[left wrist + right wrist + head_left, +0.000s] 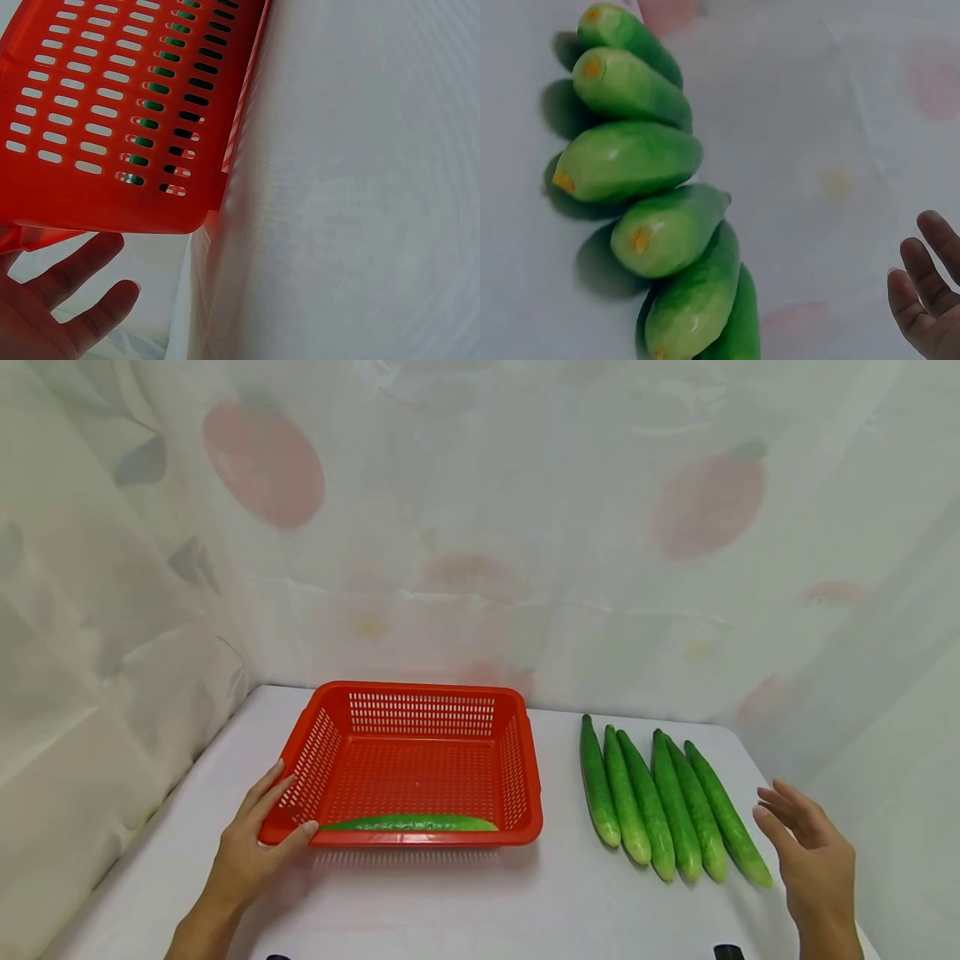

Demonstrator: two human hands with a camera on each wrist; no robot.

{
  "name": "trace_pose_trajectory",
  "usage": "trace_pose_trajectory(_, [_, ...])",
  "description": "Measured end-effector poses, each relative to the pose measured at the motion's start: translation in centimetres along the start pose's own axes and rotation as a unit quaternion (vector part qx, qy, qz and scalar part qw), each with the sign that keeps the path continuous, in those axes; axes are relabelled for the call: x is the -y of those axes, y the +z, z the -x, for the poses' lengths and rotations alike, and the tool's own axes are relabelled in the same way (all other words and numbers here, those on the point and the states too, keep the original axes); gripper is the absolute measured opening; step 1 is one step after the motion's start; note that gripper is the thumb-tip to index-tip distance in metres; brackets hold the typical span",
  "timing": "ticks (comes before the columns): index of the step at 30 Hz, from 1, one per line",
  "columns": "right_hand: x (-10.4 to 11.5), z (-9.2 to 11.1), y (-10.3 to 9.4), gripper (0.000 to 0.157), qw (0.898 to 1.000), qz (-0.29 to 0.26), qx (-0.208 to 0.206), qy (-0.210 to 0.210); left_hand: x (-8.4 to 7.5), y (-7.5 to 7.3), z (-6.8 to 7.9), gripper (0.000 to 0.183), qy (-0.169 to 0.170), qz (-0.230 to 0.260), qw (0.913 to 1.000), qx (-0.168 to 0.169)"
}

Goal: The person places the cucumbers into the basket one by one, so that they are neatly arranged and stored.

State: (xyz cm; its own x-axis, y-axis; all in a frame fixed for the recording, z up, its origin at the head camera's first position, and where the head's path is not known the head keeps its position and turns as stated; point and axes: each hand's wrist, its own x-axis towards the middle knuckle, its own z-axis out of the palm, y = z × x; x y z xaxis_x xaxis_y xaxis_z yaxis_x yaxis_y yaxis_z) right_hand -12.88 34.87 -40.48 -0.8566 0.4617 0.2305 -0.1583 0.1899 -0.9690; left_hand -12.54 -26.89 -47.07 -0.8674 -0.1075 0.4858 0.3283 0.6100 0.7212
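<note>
A red plastic basket (416,838) with slotted sides stands on the table, left of centre. Inside it, along the front wall, lies one green cucumber (420,822), partly hidden by the rim. My left hand (251,852) rests at the basket's front left corner, thumb by the front rim and fingers along the left side. The left wrist view shows two spread fingers (105,311) below the slotted wall. Several cucumbers (648,802) lie side by side to the right. Just right of that row hovers my right hand (813,852), fingers loosely bent and holding nothing.
The white tabletop (555,910) runs back to a pale curtain (480,527) with a fruit print. More sheeting (97,693) rises at the left side. Two small dark objects show at the bottom edge of the head view.
</note>
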Motion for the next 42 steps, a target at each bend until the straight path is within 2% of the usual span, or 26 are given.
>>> trace_pose_trajectory(8, [-2.2,-0.7,-1.1,0.052,0.999,0.025,-0.011,0.040,-0.1,0.0,0.0,0.070,0.000,0.001,1.0000,-0.001])
trace_pose_trajectory(15, [-4.4,-0.7,-2.0,0.058,0.993,0.045,-0.014,0.105,0.1,0.1,-0.1,0.071,0.009,0.001,1.0000,-0.003])
trace_pose_trajectory(19, [-5.6,-0.8,-2.5,0.060,0.987,0.098,-0.021,0.128,0.1,0.1,-0.1,0.071,0.003,-0.002,1.0000,0.000])
trace_pose_trajectory(24, [-7.2,-1.4,-2.7,0.061,0.973,0.178,-0.037,0.145,0.2,0.2,-0.1,0.070,0.006,-0.002,1.0000,0.000])
trace_pose_trajectory(28, [-8.3,-1.7,-3.0,0.061,0.969,0.187,-0.047,0.155,0.3,0.3,-0.1,0.070,0.009,0.004,1.0000,-0.002])
trace_pose_trajectory(32, [-9.0,-1.7,-3.3,0.061,0.973,0.162,-0.038,0.160,0.4,0.3,0.0,0.071,0.022,0.011,0.9997,-0.010])
trace_pose_trajectory(35, [-9.5,-1.5,-3.4,0.061,0.975,0.163,-0.023,0.151,0.4,0.2,0.1,0.072,0.018,0.011,0.9997,-0.009])
trace_pose_trajectory(42, [-10.9,-1.0,-3.3,0.062,0.968,0.221,-0.005,0.115,0.4,0.1,-0.1,0.071,0.002,-0.005,1.0000,0.004])
